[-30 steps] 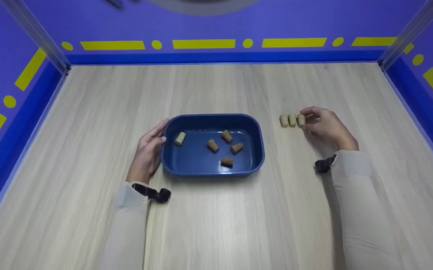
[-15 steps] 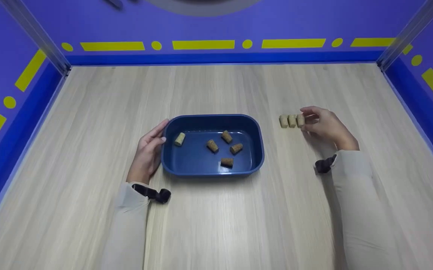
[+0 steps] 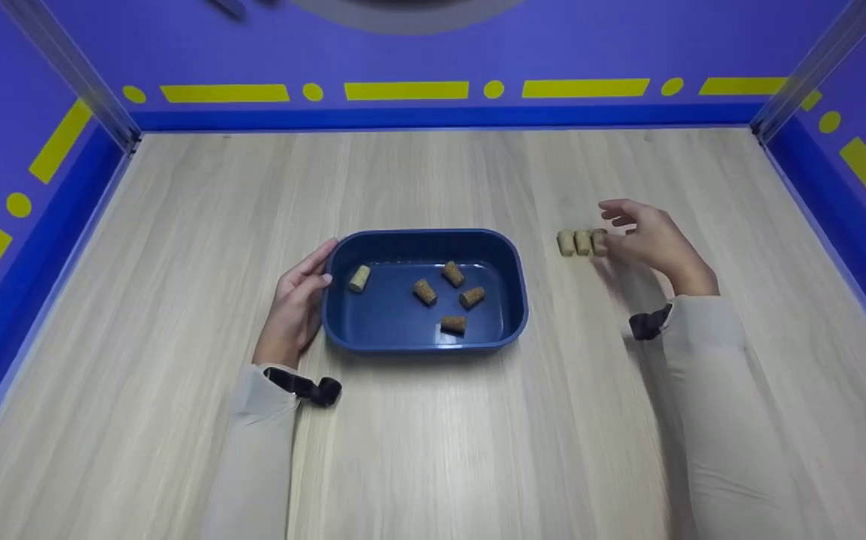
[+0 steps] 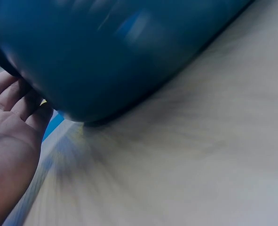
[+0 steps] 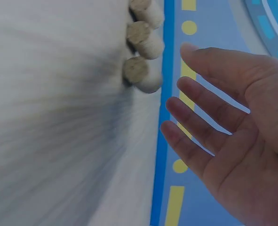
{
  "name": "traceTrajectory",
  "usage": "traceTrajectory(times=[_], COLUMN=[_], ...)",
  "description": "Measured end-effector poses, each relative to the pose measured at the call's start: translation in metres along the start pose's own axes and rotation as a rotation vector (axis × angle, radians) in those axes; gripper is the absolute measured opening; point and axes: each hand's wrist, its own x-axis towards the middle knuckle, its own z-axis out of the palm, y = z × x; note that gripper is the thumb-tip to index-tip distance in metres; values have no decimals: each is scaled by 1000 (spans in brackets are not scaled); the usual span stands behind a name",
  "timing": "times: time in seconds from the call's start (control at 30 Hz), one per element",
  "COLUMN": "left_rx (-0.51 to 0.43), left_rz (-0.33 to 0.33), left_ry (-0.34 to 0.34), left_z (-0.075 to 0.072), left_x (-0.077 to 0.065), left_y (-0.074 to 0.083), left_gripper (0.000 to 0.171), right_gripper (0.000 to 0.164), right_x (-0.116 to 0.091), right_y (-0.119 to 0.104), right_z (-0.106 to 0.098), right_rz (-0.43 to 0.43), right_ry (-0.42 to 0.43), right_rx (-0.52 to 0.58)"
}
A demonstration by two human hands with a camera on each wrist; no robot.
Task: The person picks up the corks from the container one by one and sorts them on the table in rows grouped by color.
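Observation:
In the head view, a dark blue plastic tub [image 3: 425, 348] holds several brown corks [image 3: 453, 325] and one pale cork [image 3: 359, 279]. My left hand [image 3: 294, 304] grips the tub's left side, thumb at the rim and fingers along the outer wall. On the table to the right, three pale corks [image 3: 582, 242] stand side by side in a row. My right hand [image 3: 657, 240] hovers by the rightmost one, thumb overlapping it in the head view. The right wrist view shows those fingers [image 5: 190, 146] spread and apart from the nearest cork [image 5: 141, 73], holding nothing.
A light wood-grain table [image 3: 433, 450] lies under everything. Blue-purple panels [image 3: 418, 60] with yellow dashes and dots close off the back and both sides. Black wrist cameras [image 3: 320, 391] are strapped at both sleeves.
My right hand has let go of the rightmost pale cork, its fingers opening and lifting slightly away. The left hand and the tub have stayed put.

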Motion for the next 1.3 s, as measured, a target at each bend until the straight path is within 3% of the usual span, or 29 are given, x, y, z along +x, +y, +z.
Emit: traceTrajectory(times=[0.43,0.73,1.3], left_rx=[19,16,-8], left_rz=[4,9,3], left_ry=[3,1,-8], left_z=[-1,0,-1], left_x=[1,0,1], left_y=[-1,0,-1], left_gripper=[57,57,58], right_gripper=[46,40,38], right_x=[3,9,23], right_y=[-43,-83,-161], right_z=[3,11,55], right_rz=[-96,-213,-323], right_ry=[28,13,-193], right_rx=[-28,-19,-55])
